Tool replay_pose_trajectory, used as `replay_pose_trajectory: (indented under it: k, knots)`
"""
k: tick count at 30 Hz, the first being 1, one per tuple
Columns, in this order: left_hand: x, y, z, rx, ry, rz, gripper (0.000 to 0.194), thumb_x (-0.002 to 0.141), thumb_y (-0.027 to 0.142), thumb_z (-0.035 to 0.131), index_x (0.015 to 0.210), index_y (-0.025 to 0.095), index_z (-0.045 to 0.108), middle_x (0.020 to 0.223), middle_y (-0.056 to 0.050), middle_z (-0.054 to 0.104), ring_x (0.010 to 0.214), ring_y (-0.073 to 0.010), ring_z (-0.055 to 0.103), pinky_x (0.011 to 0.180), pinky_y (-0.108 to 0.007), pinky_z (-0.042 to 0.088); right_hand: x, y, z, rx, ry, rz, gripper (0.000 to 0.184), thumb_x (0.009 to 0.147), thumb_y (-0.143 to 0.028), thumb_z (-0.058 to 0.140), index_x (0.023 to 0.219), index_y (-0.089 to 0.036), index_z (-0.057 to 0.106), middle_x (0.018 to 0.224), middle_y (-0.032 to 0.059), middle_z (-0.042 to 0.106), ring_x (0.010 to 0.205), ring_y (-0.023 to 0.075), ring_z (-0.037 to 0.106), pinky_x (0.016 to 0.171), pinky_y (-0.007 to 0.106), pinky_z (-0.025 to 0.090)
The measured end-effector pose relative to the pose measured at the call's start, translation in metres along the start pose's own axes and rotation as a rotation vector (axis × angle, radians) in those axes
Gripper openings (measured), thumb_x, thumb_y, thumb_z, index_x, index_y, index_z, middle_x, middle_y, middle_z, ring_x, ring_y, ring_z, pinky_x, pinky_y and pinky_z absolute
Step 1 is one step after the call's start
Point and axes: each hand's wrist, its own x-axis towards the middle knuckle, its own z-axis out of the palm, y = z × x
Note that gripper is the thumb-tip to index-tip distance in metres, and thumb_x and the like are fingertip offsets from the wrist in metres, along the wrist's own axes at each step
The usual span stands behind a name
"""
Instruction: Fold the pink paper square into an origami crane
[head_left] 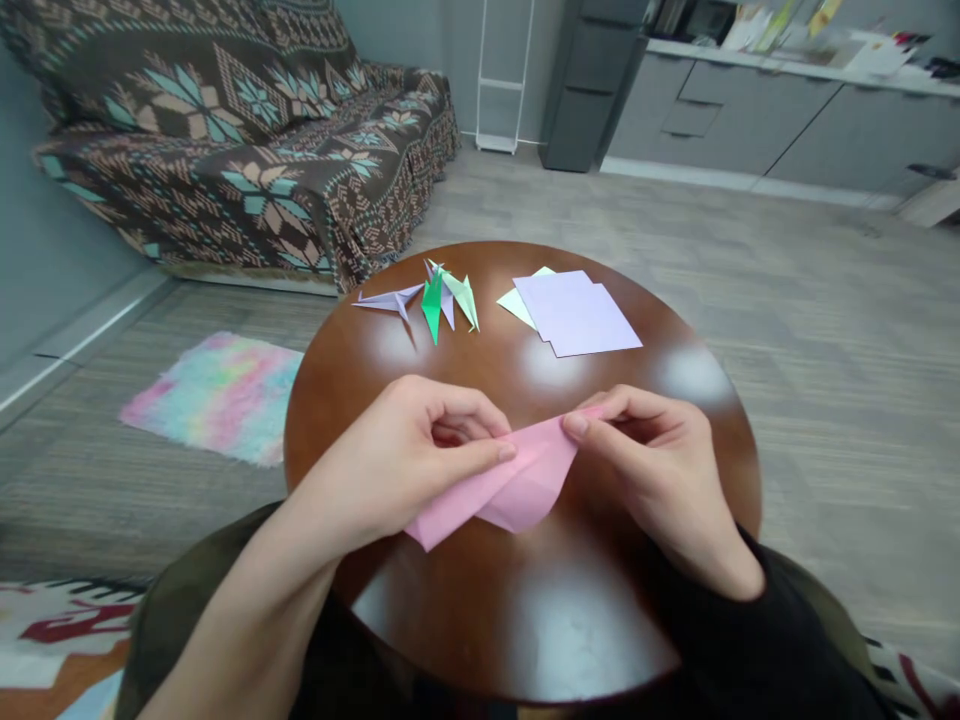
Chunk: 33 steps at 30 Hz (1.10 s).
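A partly folded sheet of pink origami paper (536,480) is held in the air over the near half of a round brown table (480,375). My left hand (420,450) pinches its upper edge near the middle, thumb on the near side. At the paper's right end, my right hand (660,460) grips the corner between thumb and fingers. A loose flap hangs down between the hands, and a long folded strip runs to the lower left. My left palm and wrist cover part of the paper's left side.
Several folded paper cranes, among them a green one (432,305) and a purple one (390,300), stand at the table's far left. Purple square sheets (581,315) lie over pale green paper (517,305) at the far right. Beyond are a patterned sofa (262,190) and a fluffy rug (217,395).
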Motion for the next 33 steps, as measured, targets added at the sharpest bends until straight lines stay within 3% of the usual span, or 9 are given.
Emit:
replay_pose_trajectory:
  k: [5,11,14,21,28,33]
  knots:
    - [0.0,0.001,-0.002,-0.007,-0.034,-0.026,0.01,0.083,0.023,0.074,0.078,0.016,0.078,0.071,0.0,0.075,0.065,-0.0104,0.063,0.057,-0.016,0.045,0.001,0.0,-0.001,-0.009,0.029,-0.01,0.018,0.084,-0.025,0.086,0.069,-0.019,0.077,0.068,-0.0005,0.073,0.062,0.0101,0.062,0.059,0.021,0.048]
    - [0.0,-0.002,-0.006,-0.027,-0.036,-0.041,0.009,0.081,0.023,0.076,0.076,0.016,0.077,0.068,0.002,0.072,0.062,-0.0083,0.059,0.055,-0.015,0.043,0.008,0.006,-0.007,0.146,0.168,-0.105,0.017,0.093,-0.027,0.076,0.078,-0.02,0.077,0.071,0.0,0.071,0.065,0.0145,0.068,0.066,0.029,0.058]
    - [0.001,-0.003,-0.006,-0.045,-0.016,-0.043,0.008,0.08,0.022,0.077,0.077,0.015,0.077,0.068,0.002,0.072,0.062,-0.008,0.06,0.055,-0.015,0.043,0.007,0.005,-0.007,0.159,0.054,-0.064,0.018,0.097,-0.033,0.072,0.086,-0.02,0.08,0.078,0.0015,0.073,0.071,0.0139,0.068,0.069,0.026,0.058]
    - [0.0,0.0,-0.001,-0.069,0.0,-0.023,0.01,0.081,0.024,0.077,0.08,0.015,0.078,0.072,-0.001,0.076,0.066,-0.0102,0.064,0.057,-0.016,0.046,-0.002,-0.004,0.0,0.0,-0.213,0.047,0.003,0.089,-0.023,0.08,0.086,-0.021,0.08,0.079,-0.0017,0.077,0.072,0.0107,0.067,0.067,0.018,0.053]
    - [-0.003,0.001,0.002,-0.031,-0.002,0.001,0.009,0.083,0.025,0.076,0.08,0.016,0.078,0.073,-0.001,0.078,0.067,-0.0117,0.067,0.058,-0.017,0.047,-0.003,-0.007,0.0,-0.087,-0.223,0.077,0.016,0.083,-0.02,0.081,0.071,-0.017,0.072,0.067,-0.0026,0.066,0.063,0.0103,0.057,0.057,0.02,0.044]
    - [-0.005,-0.001,0.001,0.008,-0.044,0.028,0.008,0.084,0.025,0.076,0.083,0.017,0.076,0.067,0.001,0.075,0.06,-0.0102,0.063,0.052,-0.016,0.042,0.0,-0.01,-0.005,-0.165,-0.342,0.169,0.017,0.082,-0.021,0.079,0.07,-0.015,0.069,0.065,-0.0019,0.063,0.061,0.0101,0.051,0.055,0.022,0.039]
